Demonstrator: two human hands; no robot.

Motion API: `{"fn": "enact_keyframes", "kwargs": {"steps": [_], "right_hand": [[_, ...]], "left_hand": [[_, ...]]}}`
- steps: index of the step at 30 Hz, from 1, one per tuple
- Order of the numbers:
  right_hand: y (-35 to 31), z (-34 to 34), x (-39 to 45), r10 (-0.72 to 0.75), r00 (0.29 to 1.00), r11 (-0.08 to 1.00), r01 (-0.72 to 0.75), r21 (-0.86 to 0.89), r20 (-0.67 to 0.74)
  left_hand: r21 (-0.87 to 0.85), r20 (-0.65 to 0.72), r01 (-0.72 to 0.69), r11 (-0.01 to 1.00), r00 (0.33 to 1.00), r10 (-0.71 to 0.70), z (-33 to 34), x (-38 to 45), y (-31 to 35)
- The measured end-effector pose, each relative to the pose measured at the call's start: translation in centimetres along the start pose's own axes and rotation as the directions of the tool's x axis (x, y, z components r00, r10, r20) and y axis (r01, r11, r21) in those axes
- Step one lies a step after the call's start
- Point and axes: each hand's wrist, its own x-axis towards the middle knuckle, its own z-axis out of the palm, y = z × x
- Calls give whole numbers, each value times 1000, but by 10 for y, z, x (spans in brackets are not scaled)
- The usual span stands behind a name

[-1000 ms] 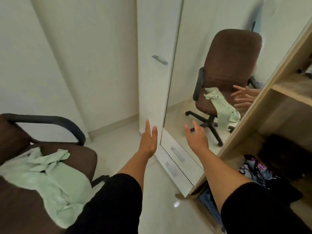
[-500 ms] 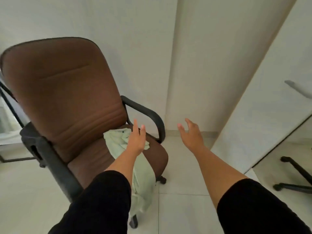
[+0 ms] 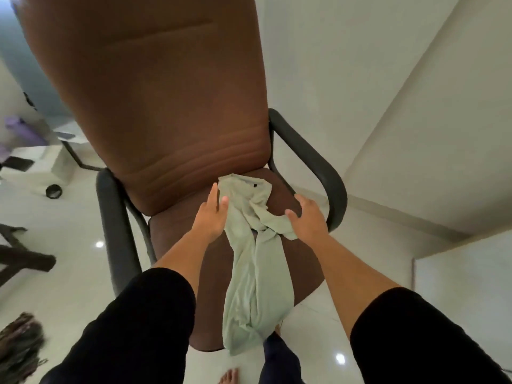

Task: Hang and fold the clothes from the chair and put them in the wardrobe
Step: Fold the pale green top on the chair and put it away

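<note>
My left hand (image 3: 211, 217) and right hand (image 3: 306, 217), fingers spread and holding nothing, flank the green garment (image 3: 255, 261) on the chair (image 3: 166, 106).

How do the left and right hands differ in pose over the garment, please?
The left hand lies with fingers straight along the garment's left edge; the right hand spreads wider, fingers slightly bent, at its bunched right side. The left hand is over the seat's middle, the right nearer the armrest. Neither has a grip on the cloth yet.
</note>
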Motion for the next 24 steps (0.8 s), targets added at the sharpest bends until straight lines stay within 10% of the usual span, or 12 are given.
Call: {"fn": "enact_keyframes", "kwargs": {"steps": [6,14,24], "right_hand": [[35,47,88,40,977,994,-17,-109,210],[76,106,174,79,940,975,-4,-221,333],[100,131,193,-27,938,877,187,-441,345]], "left_hand": [[167,73,141,976,985,-155,42,87,-20],[557,215,-80,827,975,-51,84,204,-16],[590,380,-229,774,925,-16,136,249,-17]]}}
